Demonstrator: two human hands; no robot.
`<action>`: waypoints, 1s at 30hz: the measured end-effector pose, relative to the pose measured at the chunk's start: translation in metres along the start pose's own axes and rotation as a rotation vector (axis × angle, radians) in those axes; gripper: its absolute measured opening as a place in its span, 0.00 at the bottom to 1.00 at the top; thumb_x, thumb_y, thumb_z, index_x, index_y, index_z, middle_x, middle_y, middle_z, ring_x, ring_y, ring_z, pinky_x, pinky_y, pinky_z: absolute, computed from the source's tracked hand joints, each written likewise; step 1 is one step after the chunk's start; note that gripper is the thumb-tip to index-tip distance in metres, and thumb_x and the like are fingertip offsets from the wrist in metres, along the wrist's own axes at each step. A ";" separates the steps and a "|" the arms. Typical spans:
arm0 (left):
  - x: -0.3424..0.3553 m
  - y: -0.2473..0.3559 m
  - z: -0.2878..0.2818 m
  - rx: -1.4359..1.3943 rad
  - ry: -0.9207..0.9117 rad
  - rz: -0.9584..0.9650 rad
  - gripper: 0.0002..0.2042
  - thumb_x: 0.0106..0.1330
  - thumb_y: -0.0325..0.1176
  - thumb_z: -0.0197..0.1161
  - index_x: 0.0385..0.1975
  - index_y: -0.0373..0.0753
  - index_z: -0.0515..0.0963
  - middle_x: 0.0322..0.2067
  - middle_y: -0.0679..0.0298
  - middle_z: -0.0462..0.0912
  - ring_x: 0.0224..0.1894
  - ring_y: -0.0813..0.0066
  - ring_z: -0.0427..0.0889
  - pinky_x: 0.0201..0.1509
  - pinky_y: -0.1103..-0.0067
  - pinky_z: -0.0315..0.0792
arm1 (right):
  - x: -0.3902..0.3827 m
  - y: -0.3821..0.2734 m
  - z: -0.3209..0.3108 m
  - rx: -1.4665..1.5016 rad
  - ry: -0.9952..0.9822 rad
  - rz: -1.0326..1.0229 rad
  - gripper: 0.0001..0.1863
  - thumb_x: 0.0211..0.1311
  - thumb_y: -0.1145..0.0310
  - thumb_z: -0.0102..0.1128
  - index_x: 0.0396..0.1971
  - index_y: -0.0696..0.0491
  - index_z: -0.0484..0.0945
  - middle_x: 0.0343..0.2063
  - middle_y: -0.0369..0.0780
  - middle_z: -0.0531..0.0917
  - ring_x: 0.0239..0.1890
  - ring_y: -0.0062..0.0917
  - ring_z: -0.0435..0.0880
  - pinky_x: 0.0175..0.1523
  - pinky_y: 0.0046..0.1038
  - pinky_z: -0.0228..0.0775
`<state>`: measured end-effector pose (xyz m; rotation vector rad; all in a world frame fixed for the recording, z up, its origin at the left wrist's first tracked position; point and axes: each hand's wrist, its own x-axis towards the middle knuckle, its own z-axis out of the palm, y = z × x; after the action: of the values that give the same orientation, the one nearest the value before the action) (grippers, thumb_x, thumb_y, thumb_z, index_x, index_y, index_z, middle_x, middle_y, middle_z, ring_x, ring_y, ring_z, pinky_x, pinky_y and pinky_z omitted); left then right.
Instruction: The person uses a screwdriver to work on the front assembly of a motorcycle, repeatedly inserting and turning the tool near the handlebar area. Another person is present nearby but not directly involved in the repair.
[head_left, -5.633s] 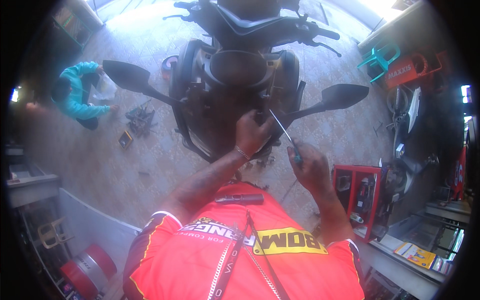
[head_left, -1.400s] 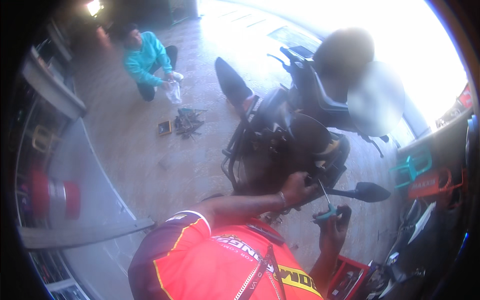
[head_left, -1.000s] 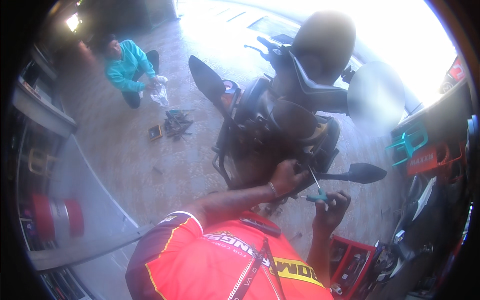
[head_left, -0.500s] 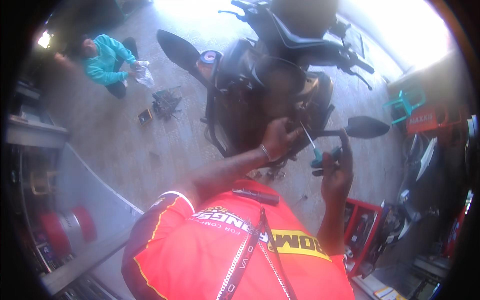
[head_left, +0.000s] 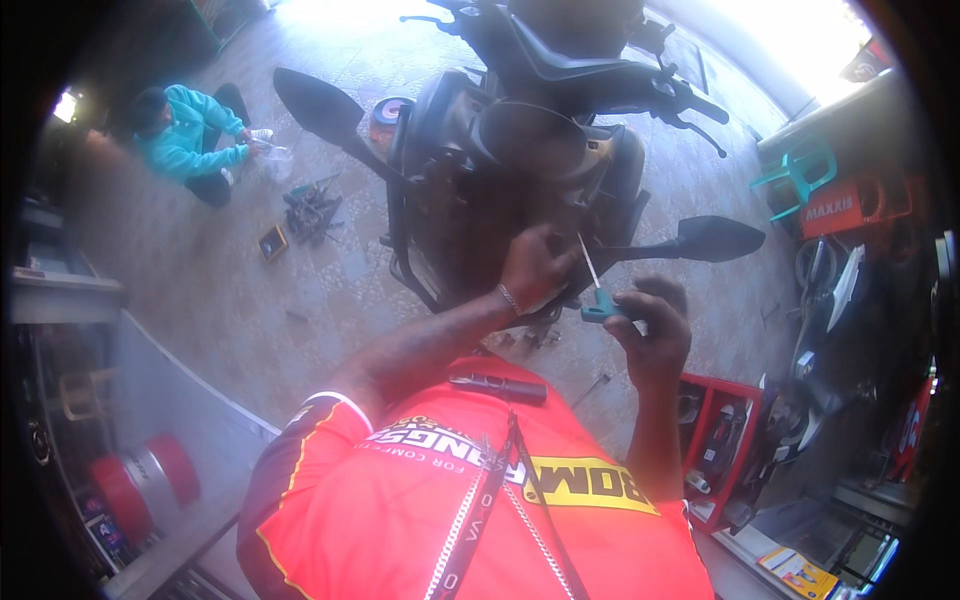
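Observation:
A dark motorcycle (head_left: 450, 190) stands in front of me, its two mirrors sticking out to the left and right. My left hand (head_left: 540, 268) is against the near part of its front, fingers curled; what they hold, if anything, is hidden. In my right hand (head_left: 655, 325) is a T-handle wrench (head_left: 603, 308) with a green grip, pinched at one end of the handle. Its thin metal shaft slants up and left, the tip meeting the bodywork just right of my left hand.
On the left a person in a teal top (head_left: 190, 140) sits low, holding a clear bag. A pile of dark parts (head_left: 315, 208) and a small yellow-edged box (head_left: 272, 243) lie on the floor. A red tool cart (head_left: 722, 440) stands close to my right forearm; a green stool (head_left: 800, 180) is farther off.
My right hand's fingers have shifted on the green handle, from upright to bent over toward it. The view has moved a little; my left hand stays at the motorcycle.

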<state>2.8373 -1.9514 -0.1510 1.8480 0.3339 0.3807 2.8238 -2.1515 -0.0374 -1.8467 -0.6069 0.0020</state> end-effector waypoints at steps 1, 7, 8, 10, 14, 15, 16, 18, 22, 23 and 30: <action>-0.003 -0.002 -0.001 0.018 -0.009 -0.005 0.17 0.60 0.41 0.76 0.37 0.32 0.85 0.29 0.52 0.87 0.31 0.65 0.87 0.35 0.70 0.77 | -0.003 -0.002 0.002 -0.240 0.058 -0.167 0.15 0.52 0.68 0.81 0.40 0.55 0.88 0.40 0.38 0.83 0.44 0.27 0.82 0.47 0.32 0.76; -0.008 -0.015 -0.017 0.012 0.004 0.017 0.18 0.60 0.42 0.76 0.36 0.31 0.85 0.28 0.52 0.86 0.29 0.61 0.86 0.34 0.69 0.76 | -0.005 -0.005 0.029 -0.410 0.193 -0.185 0.10 0.64 0.67 0.72 0.39 0.53 0.81 0.25 0.37 0.82 0.24 0.28 0.79 0.36 0.32 0.73; -0.007 -0.016 -0.020 0.012 0.004 0.018 0.18 0.60 0.42 0.76 0.36 0.31 0.85 0.28 0.52 0.86 0.29 0.61 0.85 0.34 0.69 0.76 | -0.004 -0.007 0.033 -0.375 0.179 -0.080 0.09 0.65 0.67 0.71 0.41 0.53 0.81 0.25 0.38 0.82 0.24 0.29 0.80 0.36 0.32 0.73; -0.006 -0.017 -0.027 0.010 0.012 0.031 0.18 0.60 0.42 0.76 0.36 0.31 0.84 0.28 0.51 0.85 0.28 0.60 0.85 0.34 0.69 0.76 | 0.000 -0.014 0.038 -0.256 0.149 0.117 0.09 0.68 0.67 0.67 0.45 0.52 0.82 0.24 0.39 0.81 0.24 0.30 0.80 0.35 0.31 0.73; -0.006 -0.021 -0.040 -0.009 -0.002 0.035 0.18 0.60 0.42 0.76 0.34 0.30 0.83 0.27 0.51 0.84 0.27 0.59 0.84 0.33 0.68 0.75 | 0.003 -0.035 0.054 -0.726 -0.014 -0.235 0.16 0.68 0.69 0.64 0.55 0.51 0.82 0.39 0.46 0.81 0.42 0.37 0.81 0.49 0.38 0.73; -0.006 -0.023 -0.044 -0.012 -0.005 0.032 0.18 0.60 0.42 0.76 0.33 0.30 0.83 0.27 0.50 0.84 0.27 0.59 0.83 0.33 0.68 0.75 | -0.002 -0.043 0.059 -0.740 -0.079 -0.126 0.17 0.66 0.72 0.63 0.55 0.54 0.82 0.44 0.47 0.79 0.49 0.41 0.78 0.55 0.42 0.70; -0.006 -0.025 -0.047 -0.009 -0.014 0.022 0.18 0.60 0.42 0.76 0.33 0.30 0.83 0.27 0.50 0.83 0.27 0.58 0.83 0.33 0.67 0.75 | -0.001 -0.045 0.063 -0.761 -0.105 -0.127 0.17 0.65 0.73 0.63 0.55 0.54 0.82 0.43 0.47 0.79 0.48 0.42 0.78 0.54 0.42 0.71; -0.006 -0.030 -0.051 0.012 -0.017 0.011 0.17 0.59 0.41 0.76 0.33 0.30 0.83 0.27 0.49 0.83 0.28 0.57 0.83 0.34 0.66 0.75 | 0.002 -0.045 0.071 -0.791 -0.171 -0.132 0.18 0.65 0.75 0.61 0.55 0.55 0.82 0.41 0.47 0.79 0.45 0.43 0.79 0.52 0.42 0.71; -0.010 -0.039 -0.058 -0.048 -0.008 0.015 0.17 0.59 0.41 0.76 0.33 0.30 0.83 0.30 0.47 0.83 0.32 0.53 0.85 0.36 0.65 0.76 | 0.013 -0.030 0.083 -0.774 -0.300 0.078 0.19 0.64 0.76 0.59 0.55 0.56 0.82 0.34 0.49 0.81 0.36 0.45 0.83 0.41 0.42 0.75; -0.011 -0.042 -0.060 -0.053 -0.010 0.011 0.17 0.59 0.41 0.76 0.34 0.30 0.83 0.31 0.47 0.83 0.33 0.52 0.85 0.37 0.64 0.76 | 0.015 -0.027 0.086 -0.718 -0.288 -0.041 0.17 0.63 0.77 0.60 0.52 0.56 0.83 0.33 0.47 0.82 0.32 0.43 0.84 0.38 0.41 0.76; -0.017 -0.049 -0.069 -0.025 0.018 -0.012 0.18 0.59 0.42 0.76 0.35 0.30 0.83 0.31 0.46 0.83 0.34 0.49 0.84 0.39 0.64 0.76 | 0.017 -0.037 0.101 -0.731 -0.341 -0.112 0.14 0.59 0.79 0.61 0.46 0.56 0.85 0.35 0.46 0.83 0.33 0.42 0.85 0.39 0.38 0.78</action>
<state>2.7909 -1.8846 -0.1799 1.8183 0.3502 0.3916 2.7940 -2.0470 -0.0361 -2.5399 -1.0455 0.0239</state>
